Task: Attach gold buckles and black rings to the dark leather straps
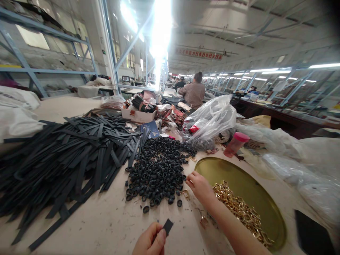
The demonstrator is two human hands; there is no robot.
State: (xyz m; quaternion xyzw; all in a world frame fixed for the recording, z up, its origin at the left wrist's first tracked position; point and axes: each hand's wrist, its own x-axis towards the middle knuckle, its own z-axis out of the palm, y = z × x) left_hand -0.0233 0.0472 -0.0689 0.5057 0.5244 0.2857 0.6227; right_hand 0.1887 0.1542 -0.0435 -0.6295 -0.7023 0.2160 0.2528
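Note:
Low in the picture, my left hand [152, 239] pinches a black strip [168, 226] whose short end sticks out past the thumb. My right hand [196, 182] reaches to the right edge of a pile of small black loops [156, 170], its fingers pressed together at a loop; whether it grips one is hard to make out. Right of that forearm, a round gold tray [217, 164] holds a heap of gold metal buckles [239, 209]. One loose buckle [204, 222] lies on the table between my hands. Long black strips [79, 152] form a large heap on the left.
Behind the loops are a blue booklet [150, 129], a white box [138, 116] and a clear plastic bag [212, 120]. A pink-lidded jar [236, 144] stands behind the tray. A black flat piece [313, 232] lies at right. A person [195, 91] is farther back.

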